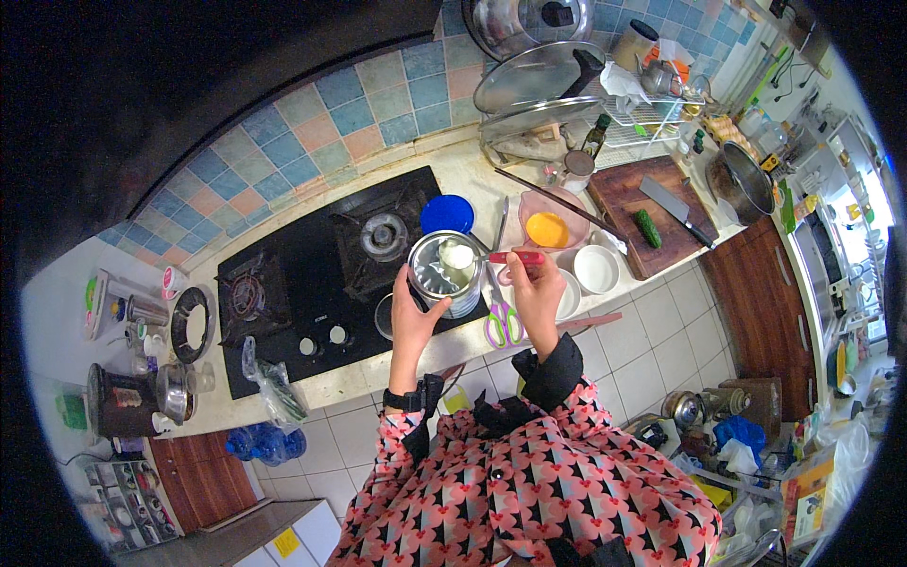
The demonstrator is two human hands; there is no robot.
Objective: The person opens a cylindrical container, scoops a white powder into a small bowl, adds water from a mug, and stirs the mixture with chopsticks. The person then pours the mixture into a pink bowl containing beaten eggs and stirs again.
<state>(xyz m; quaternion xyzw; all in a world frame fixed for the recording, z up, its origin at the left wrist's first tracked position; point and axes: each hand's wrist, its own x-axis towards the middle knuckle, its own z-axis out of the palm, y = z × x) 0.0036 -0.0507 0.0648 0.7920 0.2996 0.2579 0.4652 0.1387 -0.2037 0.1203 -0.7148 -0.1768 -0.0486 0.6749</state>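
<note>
My left hand (417, 312) grips the side of an open metal can (429, 273) above the edge of the black gas hob (305, 283). In my right hand (536, 290) is the red handle of a spoon (516, 258), whose bowl carries a heap of white powder (457, 255) over the can's mouth. A round blue lid (447, 214) lies just behind the can. Scissors with purple and green handles (504, 326) rest on the counter between my hands. Right of them stand two white bowls (596, 269), and behind those a pink dish (567, 212) with orange-yellow contents (547, 230).
A wooden cutting board (616, 184) on the right bears a cucumber piece (648, 229) and a cleaver (666, 198). Dark chopsticks (553, 198) lie across the pink dish. A large pot (740, 184) stands beyond the board; pan lids (538, 78) lean at the back wall.
</note>
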